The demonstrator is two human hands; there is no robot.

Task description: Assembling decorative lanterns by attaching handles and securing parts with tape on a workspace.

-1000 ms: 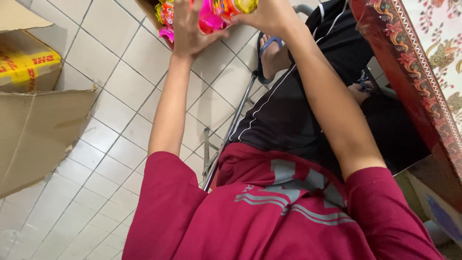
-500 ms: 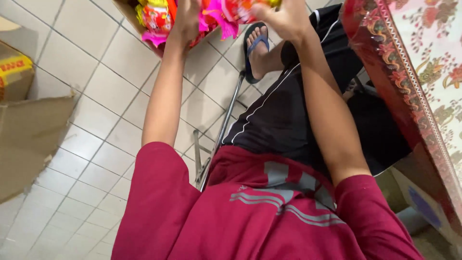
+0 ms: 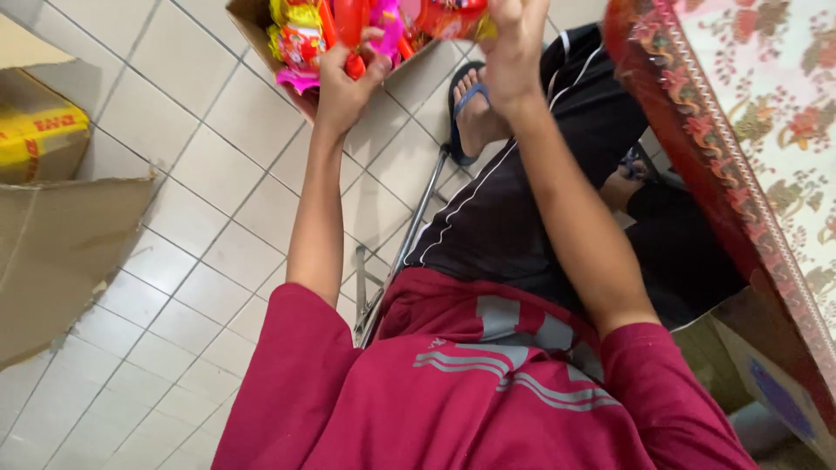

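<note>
- Two hands raised over an open cardboard box (image 3: 252, 19) of bright packets.
- Left hand (image 3: 347, 80) clamped on a red-and-pink packet (image 3: 366, 26).
- Right hand (image 3: 514, 48) gripping a red packet (image 3: 448, 17).

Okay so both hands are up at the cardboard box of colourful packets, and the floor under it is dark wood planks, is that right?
Not quite. The head view shows both the left hand and right hand at the cardboard box of colourful packets, but the floor is pale square tiles, not dark wood planks.
</note>
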